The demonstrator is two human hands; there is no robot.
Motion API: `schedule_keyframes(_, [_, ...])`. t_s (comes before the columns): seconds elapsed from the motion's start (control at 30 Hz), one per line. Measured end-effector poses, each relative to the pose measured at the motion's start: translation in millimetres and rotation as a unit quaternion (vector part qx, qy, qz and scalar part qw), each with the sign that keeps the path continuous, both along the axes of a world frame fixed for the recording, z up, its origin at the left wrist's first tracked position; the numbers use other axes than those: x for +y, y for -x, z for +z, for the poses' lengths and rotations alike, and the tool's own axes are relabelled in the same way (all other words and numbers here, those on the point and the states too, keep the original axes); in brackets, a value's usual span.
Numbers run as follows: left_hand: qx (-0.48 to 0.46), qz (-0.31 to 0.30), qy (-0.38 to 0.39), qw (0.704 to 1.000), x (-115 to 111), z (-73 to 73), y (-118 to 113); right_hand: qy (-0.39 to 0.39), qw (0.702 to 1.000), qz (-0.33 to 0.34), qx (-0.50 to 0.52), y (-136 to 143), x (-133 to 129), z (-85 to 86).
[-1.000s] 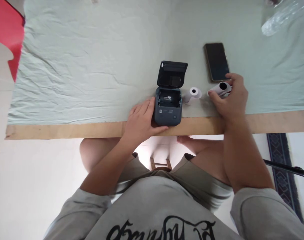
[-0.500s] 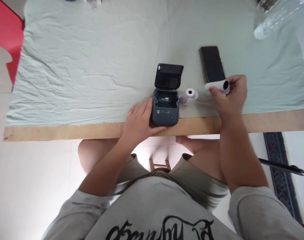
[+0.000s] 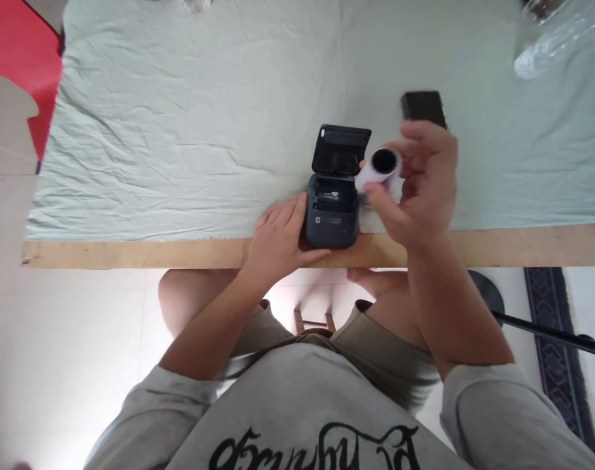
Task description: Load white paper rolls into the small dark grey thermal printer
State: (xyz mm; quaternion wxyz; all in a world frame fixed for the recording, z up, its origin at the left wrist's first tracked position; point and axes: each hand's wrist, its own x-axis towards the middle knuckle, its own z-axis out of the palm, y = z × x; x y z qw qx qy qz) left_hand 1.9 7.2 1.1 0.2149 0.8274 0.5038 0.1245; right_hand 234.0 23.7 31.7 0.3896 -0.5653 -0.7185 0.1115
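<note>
A small dark blue-grey label printer (image 3: 332, 227) stands at the table's front edge, its lid (image 3: 342, 149) flipped up and its paper bay exposed. My left hand (image 3: 277, 238) grips its left side, with the thumb along the front. Between the thumb and fingers of my right hand (image 3: 424, 196) is a white paper roll (image 3: 372, 175) with a wide dark core. The roll is at the right of the open printer, its core end facing up. The smaller paper roll that stood beside the printer is hidden behind my right hand and the held roll.
A black phone (image 3: 423, 106) lies beyond my right hand, partly covered by it. Clear plastic packaging (image 3: 546, 55) rests at the far right of the pale green tablecloth (image 3: 179, 117). A wooden strip (image 3: 130, 254) runs along the table's front edge.
My right hand has carried the paper roll leftward from below the phone to the printer, tipping its core end upward. My left hand stays on the printer. The view has shifted slightly.
</note>
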Motion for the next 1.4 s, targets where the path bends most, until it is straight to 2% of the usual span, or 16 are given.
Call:
schedule_keyframes(0.17, [0.0, -0.002, -0.004, 1.0, -1.6, -1.1, 0.4, -0.069, 0.993, 0.042, -0.086, 22.2, 3.9, -1.6])
schedule_keyframes(0.23, [0.003, -0.004, -0.004, 1.0, -1.9, -2.1, 0.6, -0.054, 0.989, 0.054, -0.126, 23.0, 7.7, -4.5])
schedule_keyframes(0.37, [0.009, -0.002, -0.009, 1.0, -2.4, -3.2, 0.8, 0.023, 0.985, 0.056, -0.159, 21.6, 11.6, -7.5])
schedule_keyframes(0.5, [0.009, -0.005, -0.014, 1.0, -2.7, -3.0, 0.8, 0.042, 0.985, 0.053, -0.157, 21.6, 12.8, -7.2])
schedule_keyframes(0.63, [0.01, -0.003, -0.013, 1.0, -2.8, -3.2, 0.5, 0.053, 0.982, 0.08, -0.162, 20.1, 15.2, -8.5])
schedule_keyframes(0.8, [0.012, 0.0, -0.009, 1.0, -3.4, -4.4, 0.4, 0.044, 0.984, 0.087, -0.151, 18.6, 15.6, -9.6])
schedule_keyframes(1.13, [-0.008, -0.036, -0.05, 0.998, -6.2, -8.0, 4.7, 0.032, 0.983, 0.141, -0.113, 14.8, -6.0, -4.6])
schedule_keyframes(1.27, [-0.001, -0.036, -0.033, 0.999, -5.6, -5.1, 4.4, -0.032, 0.99, 0.101, -0.091, 9.5, -5.0, 2.6])
schedule_keyframes(1.33, [0.004, -0.037, -0.03, 0.999, -5.3, -3.8, 4.5, -0.073, 0.994, 0.047, -0.072, 6.3, 1.3, 6.5])
schedule_keyframes(1.4, [0.007, -0.044, -0.033, 0.998, -5.0, -3.5, 5.0, -0.081, 0.994, -0.012, -0.077, 3.9, 8.8, 7.5])
